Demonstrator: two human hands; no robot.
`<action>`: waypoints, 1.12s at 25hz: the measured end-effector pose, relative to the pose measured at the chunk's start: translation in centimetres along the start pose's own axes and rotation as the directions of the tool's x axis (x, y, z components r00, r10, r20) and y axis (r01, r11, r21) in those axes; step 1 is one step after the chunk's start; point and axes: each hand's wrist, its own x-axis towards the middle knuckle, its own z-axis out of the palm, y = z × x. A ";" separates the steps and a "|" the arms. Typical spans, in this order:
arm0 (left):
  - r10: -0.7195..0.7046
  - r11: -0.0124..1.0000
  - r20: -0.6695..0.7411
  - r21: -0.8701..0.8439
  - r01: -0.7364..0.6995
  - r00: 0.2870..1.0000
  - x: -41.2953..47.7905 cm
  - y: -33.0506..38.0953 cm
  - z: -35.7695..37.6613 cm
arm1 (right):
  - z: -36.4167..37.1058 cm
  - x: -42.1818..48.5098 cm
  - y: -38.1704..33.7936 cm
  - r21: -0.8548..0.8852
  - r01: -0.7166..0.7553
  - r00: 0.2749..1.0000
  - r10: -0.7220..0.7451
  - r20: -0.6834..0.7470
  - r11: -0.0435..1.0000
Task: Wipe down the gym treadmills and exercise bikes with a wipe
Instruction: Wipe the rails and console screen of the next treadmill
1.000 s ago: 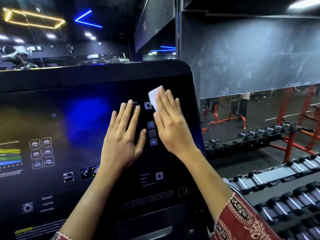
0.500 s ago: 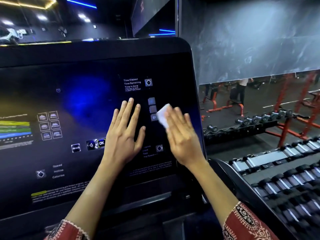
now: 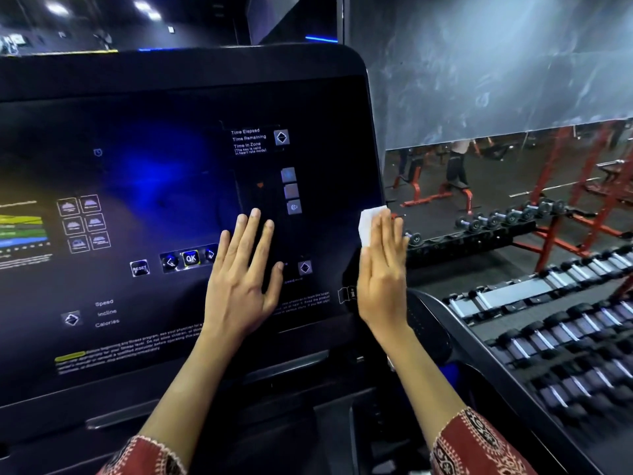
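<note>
Head view: your right hand (image 3: 382,269) lies flat with straight fingers and presses the white wipe (image 3: 369,223) against the right edge of the treadmill console (image 3: 171,80), at centre right of the frame. A corner of the wipe shows above and to the left of your fingertips. Nothing is curled round it; the palm and fingers alone pin it. Your left hand (image 3: 239,282) rests spread and flat on the panel at lower centre, just right of the OK key (image 3: 190,258), and holds nothing.

By my judgement you are early in the task. Only this console's right side is under the wipe, and I cannot tell which parts are already clean. The left half of the panel, the rest of the treadmill and the bikes appear to remain.

Compared with a second ago, the wipe has travelled down from the upper diamond key (image 3: 281,137), past the button column (image 3: 290,190), and out to the panel's edge. Your left hand has stayed flat on the panel.
</note>
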 end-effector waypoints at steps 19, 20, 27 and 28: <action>-0.040 0.999 0.038 -0.032 0.041 0.998 -5.3 0.9 -0.3 | -1.7 -6.4 3.3 -0.111 0.242 0.965 -0.226 0.136 0.964; -0.042 0.999 0.039 -0.032 0.043 0.998 -5.4 1.0 -0.3 | -1.4 -6.3 2.5 -0.086 0.088 0.994 -0.081 0.074 0.992; -0.045 0.999 0.046 -0.015 0.045 0.998 -6.2 1.0 -0.2 | -2.2 -8.5 3.9 -0.082 0.564 0.792 -0.510 0.334 0.822; -0.046 0.999 0.045 -0.012 0.046 0.998 -6.3 1.1 -0.2 | -2.8 -8.5 4.7 -0.120 0.484 0.849 -0.431 0.305 0.867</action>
